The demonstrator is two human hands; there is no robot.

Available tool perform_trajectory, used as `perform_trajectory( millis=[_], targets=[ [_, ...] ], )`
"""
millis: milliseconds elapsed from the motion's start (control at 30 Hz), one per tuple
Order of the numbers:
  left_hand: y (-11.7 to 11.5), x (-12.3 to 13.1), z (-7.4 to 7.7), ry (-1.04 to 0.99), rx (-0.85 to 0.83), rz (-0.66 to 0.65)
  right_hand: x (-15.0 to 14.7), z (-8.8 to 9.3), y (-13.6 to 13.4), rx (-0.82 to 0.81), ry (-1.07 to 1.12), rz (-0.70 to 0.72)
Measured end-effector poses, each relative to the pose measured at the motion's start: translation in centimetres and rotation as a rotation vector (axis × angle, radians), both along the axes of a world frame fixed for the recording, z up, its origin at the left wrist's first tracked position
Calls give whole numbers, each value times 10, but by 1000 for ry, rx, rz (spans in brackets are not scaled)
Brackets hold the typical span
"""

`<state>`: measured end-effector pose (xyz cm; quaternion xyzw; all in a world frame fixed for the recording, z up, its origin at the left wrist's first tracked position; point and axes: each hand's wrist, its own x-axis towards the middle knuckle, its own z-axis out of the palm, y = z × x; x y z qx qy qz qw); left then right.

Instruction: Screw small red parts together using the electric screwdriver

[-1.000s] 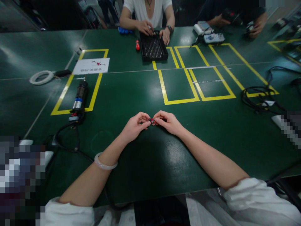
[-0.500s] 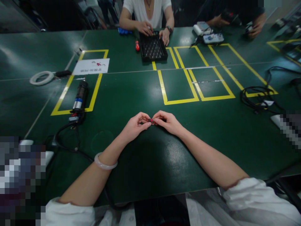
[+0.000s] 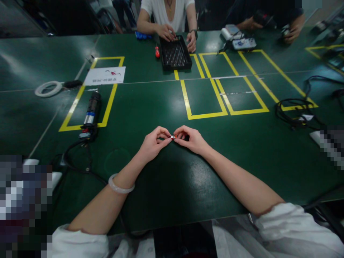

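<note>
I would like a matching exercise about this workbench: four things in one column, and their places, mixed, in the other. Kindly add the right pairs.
Things
1. small red-and-white part
2. pale bangle
3. black tray
4. white printed sheet

Places
A. lying across yellow tape
B. in front of the person opposite
C. held between the left hand and the right hand
D. around the left forearm

Pairs: 1-C, 2-D, 3-B, 4-A

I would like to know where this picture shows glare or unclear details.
Head view: glare on the green table, this side of the right hand; the small part between it and the left hand is too tiny to identify; pixel blocks mask patches at both sides.
</note>
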<state>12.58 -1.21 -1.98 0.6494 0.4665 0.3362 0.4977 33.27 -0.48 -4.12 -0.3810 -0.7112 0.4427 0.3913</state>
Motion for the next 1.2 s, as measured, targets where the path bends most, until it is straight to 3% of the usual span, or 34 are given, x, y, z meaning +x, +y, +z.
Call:
perform_trajectory(
  millis=[433,833,1100,1200],
  targets=[
    [-1,-2,7,223,64,-20,1,5,-3,173,-86,-22],
    [0,-4,6,271,43,-88,0,6,-6,282,-184,13],
    [-1,-4,6,271,58,-108,0,4,-7,287,-222,17],
    [0,-4,8,273,55,-105,1,2,-4,199,-148,-2]
  ],
)
